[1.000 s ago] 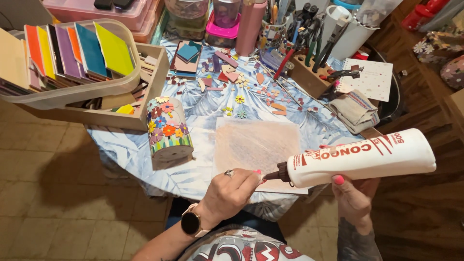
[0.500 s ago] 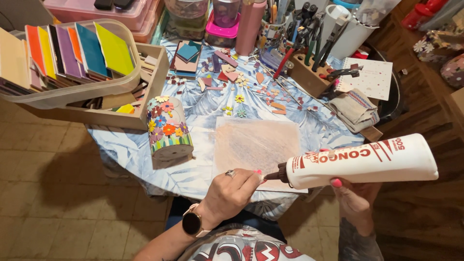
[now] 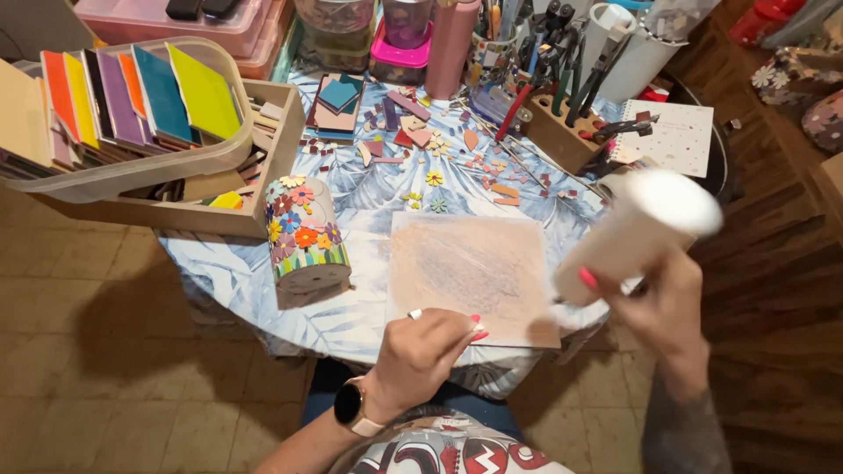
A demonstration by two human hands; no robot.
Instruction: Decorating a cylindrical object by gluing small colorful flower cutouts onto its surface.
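My right hand (image 3: 665,309) grips a large white tube (image 3: 639,230), tilted with its flat end towards the camera and blurred by motion, over the right edge of a tan sheet (image 3: 474,272). My left hand (image 3: 425,353), with a ring and a wristwatch, has its fingers bunched at the sheet's near edge; whether they pinch something is hidden. A cylinder covered in mosaic flowers (image 3: 302,239) lies on its side to the left of the sheet.
A round table with a blue leaf cloth (image 3: 228,272) carries scattered tile bits (image 3: 413,132), a wooden tool block (image 3: 562,132), a notebook (image 3: 676,136), jars, and a wooden box with a tub of coloured tiles (image 3: 132,96). Tiled floor lies to the left.
The white tube has swung from lying level across my view to pointing its flat end up towards the camera. My left hand came off its nozzle end and dropped to the sheet's near edge.
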